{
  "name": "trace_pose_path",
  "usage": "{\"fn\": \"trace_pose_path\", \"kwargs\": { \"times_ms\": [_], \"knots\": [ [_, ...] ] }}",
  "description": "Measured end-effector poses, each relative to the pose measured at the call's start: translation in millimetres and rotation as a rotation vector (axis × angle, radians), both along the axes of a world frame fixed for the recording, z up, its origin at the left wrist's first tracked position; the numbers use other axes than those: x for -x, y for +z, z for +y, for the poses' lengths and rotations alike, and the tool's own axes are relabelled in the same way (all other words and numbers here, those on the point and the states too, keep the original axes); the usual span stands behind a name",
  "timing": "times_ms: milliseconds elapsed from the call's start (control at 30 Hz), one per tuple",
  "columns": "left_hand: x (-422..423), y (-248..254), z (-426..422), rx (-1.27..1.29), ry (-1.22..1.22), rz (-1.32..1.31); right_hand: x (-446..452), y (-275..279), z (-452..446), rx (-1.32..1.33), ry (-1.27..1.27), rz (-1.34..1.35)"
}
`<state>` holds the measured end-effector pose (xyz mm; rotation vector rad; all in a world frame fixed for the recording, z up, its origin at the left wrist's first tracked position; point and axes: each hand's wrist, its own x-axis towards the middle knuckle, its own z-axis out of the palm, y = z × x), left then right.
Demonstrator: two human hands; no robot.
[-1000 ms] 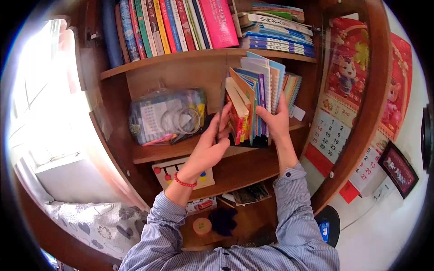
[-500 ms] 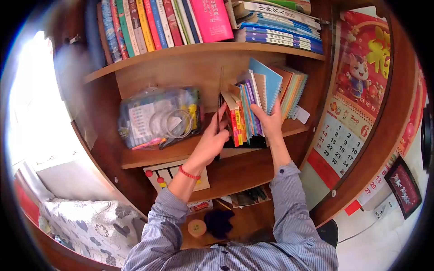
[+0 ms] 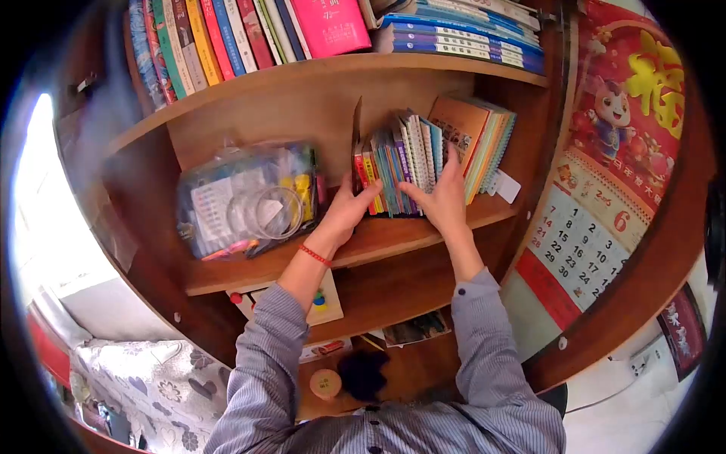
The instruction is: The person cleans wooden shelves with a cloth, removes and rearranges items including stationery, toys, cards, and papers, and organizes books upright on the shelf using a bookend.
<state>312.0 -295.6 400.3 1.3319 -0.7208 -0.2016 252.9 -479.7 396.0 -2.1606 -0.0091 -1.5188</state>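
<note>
A row of thin books and spiral notebooks [image 3: 393,170] stands on the middle shelf beside a dark upright bookend [image 3: 357,140]. My left hand [image 3: 349,210] is at the row's left end, its thumb stretched across the red and yellow spines [image 3: 367,175]; its other fingers are partly hidden by the bookend. My right hand [image 3: 445,198] touches the right part of the row, thumb spread against the spines and fingers stretched up beside a blue notebook [image 3: 435,144]. To its right lean more spiral notebooks [image 3: 490,151] and an orange-covered book [image 3: 459,125].
A clear plastic bag of stationery [image 3: 246,198] lies left on the same shelf. Books [image 3: 227,38] fill the shelf above. Below are an abacus-like board [image 3: 327,303], a round container [image 3: 326,384] and a dark cloth [image 3: 363,374]. A calendar [image 3: 582,219] hangs on the right door.
The blue notebook and its neighbours, which stuck up and forward, now sit lower and further back in the row. My left hand's fingers have opened out. The view has shifted slightly.
</note>
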Motion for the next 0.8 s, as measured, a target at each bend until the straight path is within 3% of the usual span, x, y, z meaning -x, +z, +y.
{"fn": "trace_pose_path", "kwargs": {
  "times_ms": [100,200,367,467,500,600,633,733,800],
  "knots": [
    [-6,-9,-7,0.038,-0.127,-0.121,-7,-2,-7,-0.008,-0.021,0.007],
    [-2,-16,-25,0.029,-0.064,-0.188,-24,-4,-21,-0.127,0.108,-0.053],
    [-13,-16,-18,-0.177,0.051,-0.373,-19,-10,-13,-0.206,0.029,-0.134],
    [-10,-20,-13,-0.215,0.205,-0.455,3,0,5,0.1,-0.454,-0.152],
    [-3,-16,-10,-0.218,0.213,-0.519,2,0,1,0.221,-0.486,-0.232],
    [-4,-20,-9,-0.249,0.189,-0.745,5,1,-14,0.332,-0.609,0.025],
    [-6,-22,-10,-0.261,0.17,-0.83,10,5,-24,0.312,-0.526,0.057],
    [-4,-20,0,-0.166,-0.211,-0.624,17,0,-36,0.162,-0.081,-0.108],
    [-16,-23,10,-0.336,-0.189,-0.589,24,-2,-37,0.131,-0.102,-0.202]
  ]
}}
